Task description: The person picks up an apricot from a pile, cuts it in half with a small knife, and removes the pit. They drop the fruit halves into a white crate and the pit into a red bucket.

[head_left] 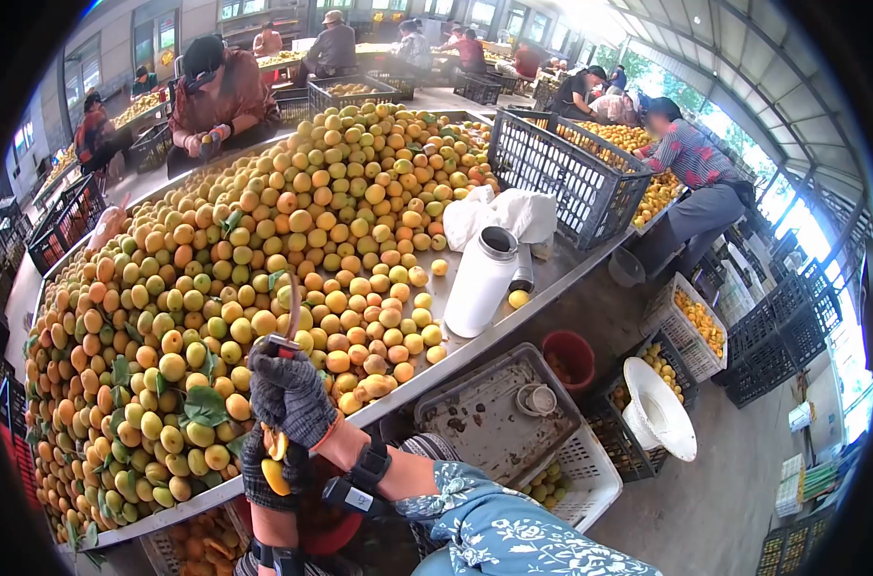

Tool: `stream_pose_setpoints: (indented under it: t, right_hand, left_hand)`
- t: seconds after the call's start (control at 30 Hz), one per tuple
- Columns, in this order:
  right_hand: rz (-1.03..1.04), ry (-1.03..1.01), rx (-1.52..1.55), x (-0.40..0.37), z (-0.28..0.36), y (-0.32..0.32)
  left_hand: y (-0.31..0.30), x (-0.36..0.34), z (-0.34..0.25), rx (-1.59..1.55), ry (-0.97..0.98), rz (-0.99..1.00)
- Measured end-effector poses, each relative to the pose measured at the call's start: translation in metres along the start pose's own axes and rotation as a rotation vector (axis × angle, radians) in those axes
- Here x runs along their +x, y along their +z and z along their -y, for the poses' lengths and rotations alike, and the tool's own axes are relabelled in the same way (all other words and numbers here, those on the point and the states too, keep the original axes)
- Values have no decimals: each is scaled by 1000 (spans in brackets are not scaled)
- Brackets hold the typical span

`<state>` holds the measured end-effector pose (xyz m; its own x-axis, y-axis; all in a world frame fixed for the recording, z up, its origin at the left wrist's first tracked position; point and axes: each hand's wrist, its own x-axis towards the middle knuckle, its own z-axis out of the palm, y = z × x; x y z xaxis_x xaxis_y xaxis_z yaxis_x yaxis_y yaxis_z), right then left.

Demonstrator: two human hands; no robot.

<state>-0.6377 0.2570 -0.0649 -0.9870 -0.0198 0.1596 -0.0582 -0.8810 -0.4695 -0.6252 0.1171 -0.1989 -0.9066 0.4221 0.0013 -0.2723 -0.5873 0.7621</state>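
My right hand [291,396], in a dark knitted glove, is closed around the handle of a small knife [294,309]; its thin curved blade points up. Just below it, my left hand [271,472], gloved alike, holds a split apricot [277,476] with its orange flesh showing. The two hands touch or nearly touch, and the left fingers are partly hidden. Both are at the near edge of a metal table [408,386] heaped with apricots [168,365] and some green leaves [204,407].
A white bottle [482,283] and white cloth [502,215] stand by a black crate [571,178] on the table. Below are a dirty grey tray [485,422], a red bucket [568,360] and a white basin [655,407]. Co-workers sit or stand at fruit-covered tables around.
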Motion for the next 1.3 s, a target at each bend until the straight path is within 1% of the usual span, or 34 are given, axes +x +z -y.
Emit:
stream_pose_setpoints:
  t: [0.03, 0.1, 0.13, 0.17, 0.23, 0.27, 0.3, 0.33, 0.37, 0.4, 0.43, 0.47, 0.5, 0.53, 0.57, 0.63, 0.67, 0.7, 0.77, 0.8, 0.87, 0.9, 0.93, 1.0, 1.03, 1.1, 1.17, 1.2, 1.23, 1.27, 1.3]
  right_hand:
    - [-1, -12, 32, 1, 2, 1]
    - [-33, -43, 13, 1, 4, 2]
    - [-47, -71, 10, 2, 5, 1]
    - [-59, -98, 8, 3, 4, -1]
    - [-49, -120, 30, 7, 1, -8]
    - [-80, -150, 32, 9, 1, -9]
    - [-111, -180, 35, 10, 0, -10]
    - [-91, -197, 2, 10, 4, -13]
    - [-110, -222, -74, 9, 11, -11]
    - [-137, -215, -203, 7, 20, -7]
    - [-163, -208, -332, 6, 26, -3]
    - [-160, -207, -331, 7, 24, -2]
    - [-209, -113, -391, 9, 18, -4]
    - [-259, -17, -451, 10, 11, -5]
    - [-219, -70, -568, 12, -7, -11]
    - [-134, 31, -769, 8, -31, -25]
    - [-115, 90, -851, 7, -38, -22]
    - [-108, 285, -727, -2, -31, -10]
    - [-87, 196, -599, 1, -62, -15]
    - [-85, 196, -599, 1, -65, -18]
    - [-134, 358, -696, -1, -62, -18]
    - [-133, 359, -696, -3, -55, -11]
    - [-121, 375, -691, -5, -48, -3]
    - [-109, 393, -688, -7, -46, -1]
    - [-86, 410, -679, -5, -47, -3]
    - [-61, 428, -667, -4, -50, -8]
    - [-90, 367, -611, -4, -58, -13]
    - [-106, 334, -677, -3, -62, -17]
    - [75, 103, -1247, -1, -60, -29]
    - [99, 103, -1376, -9, -43, -14]
    - [473, -343, -1962, -8, -46, -28]
  left_hand:
    - [8, 1, -10, 0, 2, -1]
    - [23, 4, -28, -671, -300, 470]
    - [35, 1, -22, -461, -163, -111]
    - [42, 1, -23, -461, -162, -113]
    - [52, 1, -29, -461, -142, -201]
    - [46, 4, -32, -475, -136, -151]
    - [44, 1, -32, -476, -134, -154]
    - [43, -3, -33, -422, -120, -194]
    - [53, -5, -40, -368, -106, -232]
    - [50, -2, -41, -246, -31, -234]
    - [47, -2, -48, -246, -29, -234]
    - [50, -3, -60, -103, 8, -297]
    - [48, -3, -69, 39, 45, -360]
    - [18, 8, -58, 167, 197, -392]
    - [13, 10, -59, 168, 199, -393]
    - [9, 11, -62, 447, 418, -417]
    - [5, 10, -61, 493, 442, -435]
    - [4, 11, -58, 491, 445, -439]
    - [5, 10, -56, 418, 444, -407]
    - [7, 8, -58, 419, 445, -408]
    - [13, 3, -64, 378, 376, -342]
    - [15, 1, -66, 356, 342, -309]
    - [15, 1, -65, 355, 343, -311]
    - [13, 1, -63, 666, 478, -338]
    - [11, 1, -61, 665, 479, -340]
    - [7, 0, -58, 412, 377, -363]
    - [11, 3, -57, 651, 376, -466]
    - [15, 2, -54, 636, 383, -501]
    - [16, 4, -56, 813, 468, -511]
    - [-5, 7, -51, 1184, 462, -473]
    - [-12, 8, -46, 1016, 444, -482]
